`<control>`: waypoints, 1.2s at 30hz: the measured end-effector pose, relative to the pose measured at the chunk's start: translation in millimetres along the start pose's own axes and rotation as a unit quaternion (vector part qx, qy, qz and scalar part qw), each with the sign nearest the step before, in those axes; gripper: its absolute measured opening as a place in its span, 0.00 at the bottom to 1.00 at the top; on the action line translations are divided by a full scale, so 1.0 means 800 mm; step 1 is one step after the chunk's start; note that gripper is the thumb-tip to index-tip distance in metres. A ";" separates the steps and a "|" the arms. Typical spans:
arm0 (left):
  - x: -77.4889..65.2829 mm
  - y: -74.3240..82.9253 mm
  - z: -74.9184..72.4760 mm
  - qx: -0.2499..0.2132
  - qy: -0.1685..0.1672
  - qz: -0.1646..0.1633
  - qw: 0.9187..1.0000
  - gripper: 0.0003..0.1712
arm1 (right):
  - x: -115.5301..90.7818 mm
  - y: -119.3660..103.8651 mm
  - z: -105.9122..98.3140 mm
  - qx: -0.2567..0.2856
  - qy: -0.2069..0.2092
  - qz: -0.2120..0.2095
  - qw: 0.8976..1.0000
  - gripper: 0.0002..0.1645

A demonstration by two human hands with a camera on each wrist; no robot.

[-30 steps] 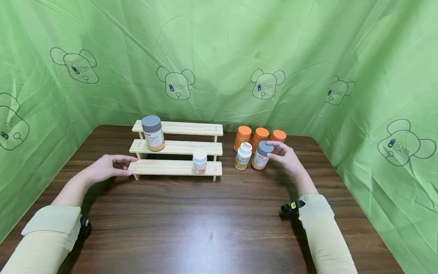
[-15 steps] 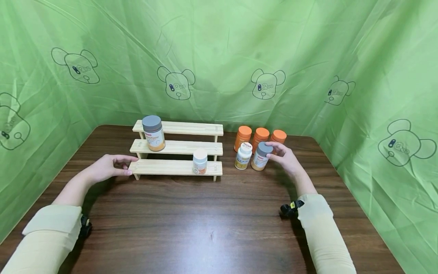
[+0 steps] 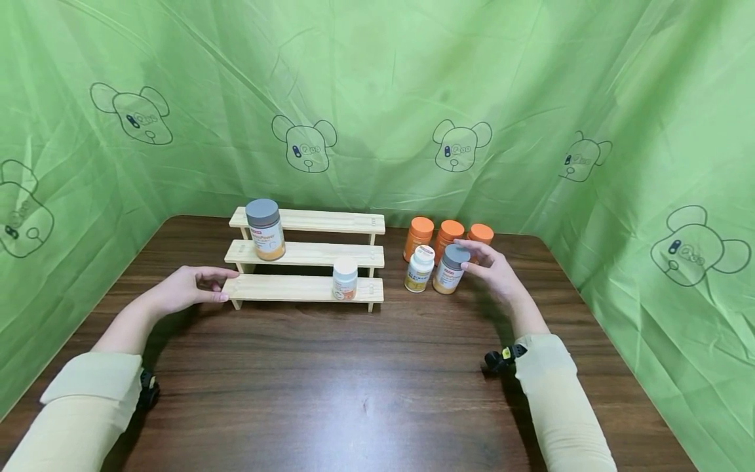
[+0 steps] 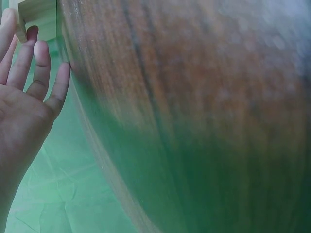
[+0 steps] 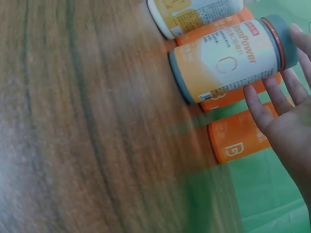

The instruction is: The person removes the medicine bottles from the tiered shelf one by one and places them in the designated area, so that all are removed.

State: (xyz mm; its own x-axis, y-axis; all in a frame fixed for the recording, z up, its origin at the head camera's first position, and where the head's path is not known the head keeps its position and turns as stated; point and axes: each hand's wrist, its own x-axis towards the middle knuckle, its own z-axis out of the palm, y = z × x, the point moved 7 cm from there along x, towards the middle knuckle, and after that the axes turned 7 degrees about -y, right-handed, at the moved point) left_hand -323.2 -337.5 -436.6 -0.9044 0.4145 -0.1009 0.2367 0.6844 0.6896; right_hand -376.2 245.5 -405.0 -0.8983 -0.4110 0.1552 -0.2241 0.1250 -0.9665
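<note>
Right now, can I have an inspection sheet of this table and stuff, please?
Surface: shiny dark-brown wood-grain table.
Job's things: pale wooden three-tier rack with grey-lidded cylindrical jar on its middle tier, small white plastic bottle on its lowest; on the table, second grey-lidded jar, white-and-yellow bottle, three orange plastic bottles.
Clutter: nothing seen.
Grips: left hand grip pinches the rack's left end; right hand grip holds the second jar's top.
Cables: nothing seen.
Surroundings: green fabric curtain with cartoon-animal outlines.
</note>
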 end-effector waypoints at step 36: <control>0.000 -0.002 0.000 0.009 -0.002 -0.001 1.000 0.33 | 0.005 -0.120 0.024 -0.045 0.004 -0.016 0.999 0.29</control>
State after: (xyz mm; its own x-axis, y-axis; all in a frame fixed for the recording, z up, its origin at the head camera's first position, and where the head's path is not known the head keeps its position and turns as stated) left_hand -323.6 -338.9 -437.5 -0.9033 0.4158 -0.1053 0.2414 0.6958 0.6765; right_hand -350.9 214.3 -315.4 -0.8925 -0.4099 0.1882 -0.2862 0.1922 -0.9387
